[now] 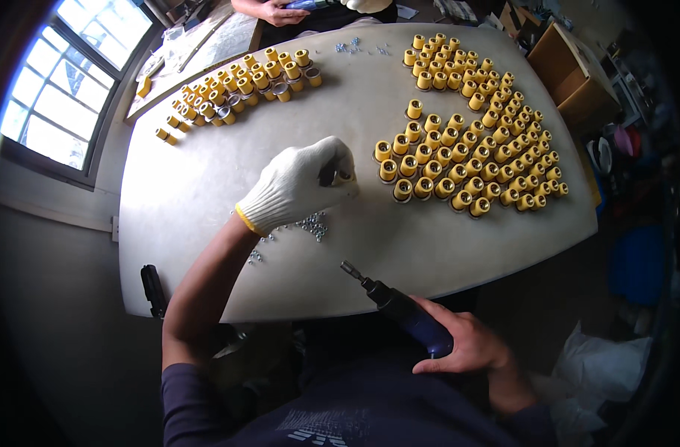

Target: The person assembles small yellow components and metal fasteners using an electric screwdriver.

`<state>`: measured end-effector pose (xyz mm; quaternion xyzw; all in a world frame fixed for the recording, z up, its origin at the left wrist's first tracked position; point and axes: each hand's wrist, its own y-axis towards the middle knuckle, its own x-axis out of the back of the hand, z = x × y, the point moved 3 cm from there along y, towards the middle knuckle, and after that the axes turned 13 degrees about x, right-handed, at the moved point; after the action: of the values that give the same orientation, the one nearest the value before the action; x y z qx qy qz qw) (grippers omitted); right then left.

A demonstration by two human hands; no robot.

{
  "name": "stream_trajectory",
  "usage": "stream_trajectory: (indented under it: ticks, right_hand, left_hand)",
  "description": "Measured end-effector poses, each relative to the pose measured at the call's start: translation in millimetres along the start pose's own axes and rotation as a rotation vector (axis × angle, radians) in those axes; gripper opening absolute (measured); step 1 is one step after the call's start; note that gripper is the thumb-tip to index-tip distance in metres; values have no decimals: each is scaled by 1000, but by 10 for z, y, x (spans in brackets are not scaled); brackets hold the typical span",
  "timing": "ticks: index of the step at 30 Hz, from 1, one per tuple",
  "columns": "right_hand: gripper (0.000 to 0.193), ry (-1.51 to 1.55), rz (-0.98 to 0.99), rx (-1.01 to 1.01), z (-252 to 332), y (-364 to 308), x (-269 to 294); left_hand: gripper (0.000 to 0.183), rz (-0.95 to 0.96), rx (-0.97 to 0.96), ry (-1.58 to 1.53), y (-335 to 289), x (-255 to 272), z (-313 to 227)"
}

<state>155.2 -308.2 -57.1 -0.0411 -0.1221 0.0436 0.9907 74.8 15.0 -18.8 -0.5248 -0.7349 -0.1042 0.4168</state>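
Note:
My left hand, in a white knitted glove, is closed above the middle of the table. Its fingers pinch a small part with a dark end and a yellowish bit. It looks like one of the yellow cylindrical parts, but the glove covers most of it. Bare, my right hand wraps the grip of a dark blue electric screwdriver at the table's near edge. The metal socket bit points up and left over the tabletop. Small metal nuts lie loose under my left wrist.
Many yellow cylindrical parts stand upright on the right of the pale table. Another group stands far left. Small bluish fasteners lie by the far edge, where another person's hands show. A black object sits at the left edge.

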Motion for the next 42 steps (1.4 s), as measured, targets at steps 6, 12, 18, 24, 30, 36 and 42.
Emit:
stream_trajectory:
  ticks: [6,12,18,24,30,36,42]
  right_hand:
    - [110,-55,-52,93,-113,-75,-75]
    - [111,-75,-83,108,-216,-74,-99]
    - [111,-76,-61,145,-113,-13,-126]
    - [118,169,-107,-2,-319,-157,-134]
    - [119,253,-143,-32,-298,-44,-148]
    - [120,254,-152,-61,-317,-65,-173]
    - [119,275,-180,-48,-332,-68,-185]
  left_hand:
    - [33,-333,-83,58,149,-165,49]
    - [25,-290,117,173,111,-162,145]
    - [25,-385,-40,31,-23,87,67]
    - [19,-424,19,15,-337,399,679]
    - [18,-307,124,-41,-410,166,863]
    - [13,-301,-118,184,-367,198,874]
    - [14,-307,-237,322,-339,204,861]
